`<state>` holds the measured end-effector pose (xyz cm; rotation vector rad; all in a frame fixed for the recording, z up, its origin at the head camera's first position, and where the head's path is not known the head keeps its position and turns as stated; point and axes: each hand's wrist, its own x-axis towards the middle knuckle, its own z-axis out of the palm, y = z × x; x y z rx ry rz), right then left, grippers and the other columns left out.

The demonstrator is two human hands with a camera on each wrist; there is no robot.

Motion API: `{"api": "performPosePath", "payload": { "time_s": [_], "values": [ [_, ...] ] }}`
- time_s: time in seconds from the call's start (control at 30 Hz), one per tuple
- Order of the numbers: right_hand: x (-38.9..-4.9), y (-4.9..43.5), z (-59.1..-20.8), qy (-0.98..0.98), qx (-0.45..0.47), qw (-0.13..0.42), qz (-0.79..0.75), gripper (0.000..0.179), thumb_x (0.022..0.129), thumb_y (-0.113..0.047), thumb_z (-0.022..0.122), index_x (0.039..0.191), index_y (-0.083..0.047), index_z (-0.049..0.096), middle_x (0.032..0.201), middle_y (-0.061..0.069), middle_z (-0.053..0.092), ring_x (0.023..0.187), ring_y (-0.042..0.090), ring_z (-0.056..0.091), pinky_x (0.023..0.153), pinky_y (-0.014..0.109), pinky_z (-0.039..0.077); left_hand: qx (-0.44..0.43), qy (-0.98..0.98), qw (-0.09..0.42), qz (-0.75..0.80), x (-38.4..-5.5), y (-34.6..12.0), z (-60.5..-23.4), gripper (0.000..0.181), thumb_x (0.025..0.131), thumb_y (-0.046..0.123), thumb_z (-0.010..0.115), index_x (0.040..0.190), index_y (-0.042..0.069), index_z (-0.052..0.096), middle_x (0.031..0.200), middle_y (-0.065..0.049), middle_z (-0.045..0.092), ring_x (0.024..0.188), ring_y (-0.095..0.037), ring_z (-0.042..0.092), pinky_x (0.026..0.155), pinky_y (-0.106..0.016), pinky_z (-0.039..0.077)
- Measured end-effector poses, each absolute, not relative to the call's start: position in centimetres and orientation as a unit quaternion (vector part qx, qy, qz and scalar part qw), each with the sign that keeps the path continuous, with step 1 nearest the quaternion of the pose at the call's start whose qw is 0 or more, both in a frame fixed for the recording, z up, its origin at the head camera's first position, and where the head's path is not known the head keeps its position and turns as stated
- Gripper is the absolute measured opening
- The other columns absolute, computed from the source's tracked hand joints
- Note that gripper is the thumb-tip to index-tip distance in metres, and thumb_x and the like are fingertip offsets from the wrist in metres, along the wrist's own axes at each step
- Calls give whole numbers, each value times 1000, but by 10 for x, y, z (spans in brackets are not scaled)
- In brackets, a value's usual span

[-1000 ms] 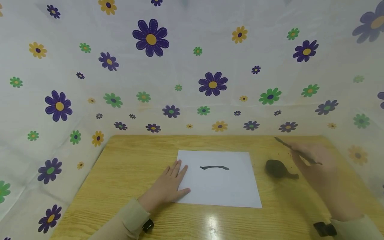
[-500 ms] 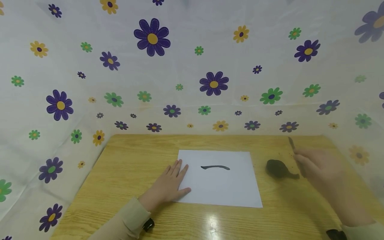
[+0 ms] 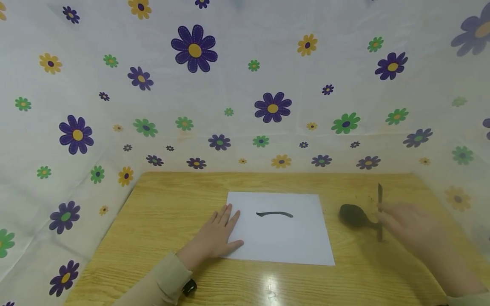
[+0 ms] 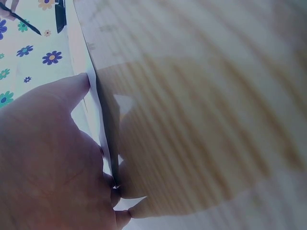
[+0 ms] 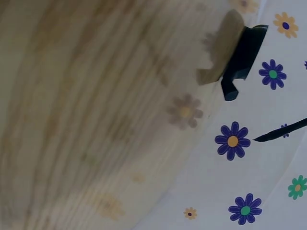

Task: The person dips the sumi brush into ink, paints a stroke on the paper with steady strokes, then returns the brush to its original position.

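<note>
A white paper sheet (image 3: 283, 238) lies on the wooden table, with one dark, slightly arched brush stroke (image 3: 275, 213) across its upper half. My left hand (image 3: 214, 233) rests on the sheet's left edge, fingers spread and thumb out. In the head view my right hand (image 3: 411, 223), slightly blurred, pinches a slim dark brush (image 3: 380, 192) that stands nearly upright. Its lower end overlaps the stem of a dark, rounded, ladle-shaped dish (image 3: 352, 215) to the right of the paper. The right wrist view shows a thin pointed end of the brush (image 5: 278, 133) and the dark dish (image 5: 244, 52); the right hand is out of that view.
The wooden table (image 3: 172, 187) is backed by a white cloth (image 3: 229, 85) printed with purple, green and yellow flowers. The cloth also rises along both sides. A few small specks (image 3: 371, 199) lie near the right hand.
My right hand has moved down and slightly right, turning the brush from a slant to upright beside the dark dish. The left hand and the paper stay in place.
</note>
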<state>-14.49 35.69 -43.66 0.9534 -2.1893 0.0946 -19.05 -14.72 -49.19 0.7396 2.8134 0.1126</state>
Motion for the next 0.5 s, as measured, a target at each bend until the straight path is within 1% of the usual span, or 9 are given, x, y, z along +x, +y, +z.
{"api": "performPosePath", "payload": {
  "time_s": [0.03,0.1,0.13,0.17,0.2,0.27,0.33,0.43,0.5],
  "values": [
    [-146,357,-438,-848,382,366,32,43,115,-8,25,124,-2,67,126,20,73,95,39,65,134,24,16,253,960,114,40,-190,-147,-492,88,105,63,51,170,11,23,178,-21,11,167,-36,12,134,-56,21],
    [-149,360,-441,-812,428,397,-5,50,112,1,20,143,-1,59,135,20,68,95,39,64,135,31,19,254,960,113,40,-190,-148,-492,88,105,62,51,170,10,23,178,-21,11,167,-36,12,134,-57,21],
    [-149,361,-442,-813,436,387,-11,54,112,0,17,153,-4,52,148,18,61,97,37,61,135,26,10,254,960,114,39,-190,-148,-492,88,105,62,51,170,10,23,178,-21,10,167,-36,11,134,-57,21],
    [-150,363,-443,-811,444,380,-15,57,112,0,14,161,-8,42,160,15,51,110,36,62,136,27,8,254,960,114,40,-190,-148,-493,88,105,62,51,170,10,23,178,-21,10,167,-37,11,134,-57,21],
    [-150,364,-444,-807,450,381,-24,59,112,1,13,167,-11,31,160,14,50,111,34,60,136,28,8,254,960,114,40,-191,-148,-493,88,105,62,51,170,10,23,178,-21,10,167,-37,11,134,-57,21],
    [-150,366,-447,-805,460,373,-29,62,111,2,13,170,-15,18,148,18,58,111,33,59,136,27,7,252,960,114,41,-191,-148,-493,88,106,63,50,170,10,22,178,-21,10,167,-36,11,134,-57,21],
    [-149,368,-449,-807,465,362,-34,63,110,2,11,170,-15,15,142,20,61,111,34,60,136,27,5,252,960,113,41,-191,-147,-493,88,105,63,50,170,11,23,178,-21,10,167,-36,11,134,-57,21],
    [-148,372,-452,-804,475,355,-37,65,109,4,11,170,-14,17,143,21,61,99,35,58,136,29,5,254,960,113,43,-191,-147,-492,88,105,63,51,170,10,23,178,-21,11,167,-37,11,134,-57,21],
    [-147,374,-455,-803,478,352,-48,64,109,2,9,171,-14,16,155,20,54,100,34,58,136,31,4,254,960,114,43,-191,-147,-492,88,105,62,51,170,10,23,178,-21,10,167,-36,11,134,-57,21]
  ]
}}
